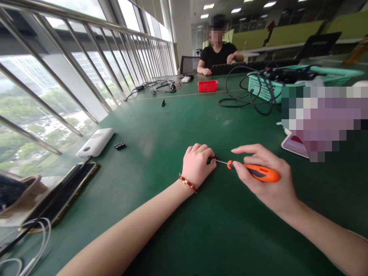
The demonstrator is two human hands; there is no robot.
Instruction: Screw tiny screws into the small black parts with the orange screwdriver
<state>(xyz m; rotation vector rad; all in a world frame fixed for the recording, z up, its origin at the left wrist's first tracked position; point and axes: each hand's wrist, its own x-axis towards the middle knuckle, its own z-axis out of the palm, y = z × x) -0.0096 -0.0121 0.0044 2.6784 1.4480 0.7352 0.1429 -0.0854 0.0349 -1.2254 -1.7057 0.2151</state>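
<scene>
Basket behind screwdriver, apparently cables inside

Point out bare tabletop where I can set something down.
Two patches look free: tabletop between the left hand and the red tray, and the stretch between that hand and the small black block. Crowded: the left edge, with the phone and white device, and the far right, with the teal basket and looping cables.

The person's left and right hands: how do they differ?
The left hand has its fingers curled at a small black piece; the right hand holds an orange-handled screwdriver, one finger stretched out. The left wears a red-and-gold bracelet; none shows on the right. Both are ungloved, over the green table.
</scene>
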